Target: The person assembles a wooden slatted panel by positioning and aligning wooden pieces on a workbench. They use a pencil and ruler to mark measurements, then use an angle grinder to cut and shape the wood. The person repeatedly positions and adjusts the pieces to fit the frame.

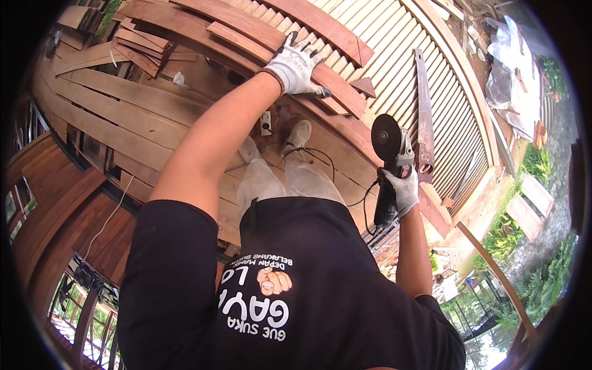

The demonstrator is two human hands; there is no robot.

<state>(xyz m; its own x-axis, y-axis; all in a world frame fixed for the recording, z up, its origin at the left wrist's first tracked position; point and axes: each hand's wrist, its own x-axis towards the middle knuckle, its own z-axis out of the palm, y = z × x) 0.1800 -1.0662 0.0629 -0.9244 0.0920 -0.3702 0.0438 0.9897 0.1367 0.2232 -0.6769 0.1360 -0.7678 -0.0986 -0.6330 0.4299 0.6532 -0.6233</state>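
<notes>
My left hand [296,66], in a white work glove with dark fingertips, lies with fingers spread across a reddish-brown wooden board [340,91]. The board rests on a large frame of pale slats [385,37]. In my gloved right hand [404,190] is an angle grinder [387,200], gripped round its dark body. Its round black disc [386,137] points away from me, above the near edge of the frame and apart from the board. Whether the disc is spinning I cannot tell. A small triangular wood offcut [364,86] sits beside the board's end.
An old handsaw [424,111] lies across the slats, right of the grinder. A black cord [333,163] loops near my feet by a power socket [266,123]. Stacked wood pieces [140,44] are at the far left. Clear plastic sheeting [513,80] hangs at the right.
</notes>
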